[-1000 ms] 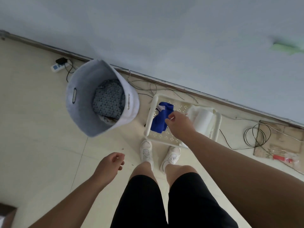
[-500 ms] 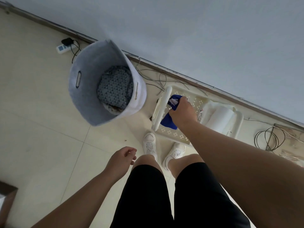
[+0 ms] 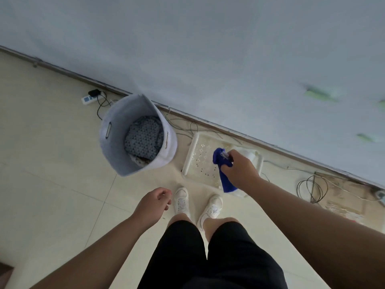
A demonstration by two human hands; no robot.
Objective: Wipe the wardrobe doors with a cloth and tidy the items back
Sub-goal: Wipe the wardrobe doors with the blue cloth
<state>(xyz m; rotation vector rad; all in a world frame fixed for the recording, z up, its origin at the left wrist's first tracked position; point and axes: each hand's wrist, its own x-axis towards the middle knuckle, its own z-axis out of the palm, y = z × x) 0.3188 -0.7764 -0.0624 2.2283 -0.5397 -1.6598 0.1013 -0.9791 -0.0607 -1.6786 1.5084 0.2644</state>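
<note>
Nothing written could be read anywhere: no text, label, brand, number or sign. The white plastic power strip (image 3: 89,99) lying by the skirting showed only blurred bluish patches on its face, too small to make out. The blue fabric cloth (image 3: 226,184), pinched in the right hand (image 3: 239,170), carried a small pale tag near the fingers, and any print on it was too blurred to tell. The white lace-up sneakers (image 3: 181,200) bore faint grey markings on their uppers that did not resolve into letters.
</note>
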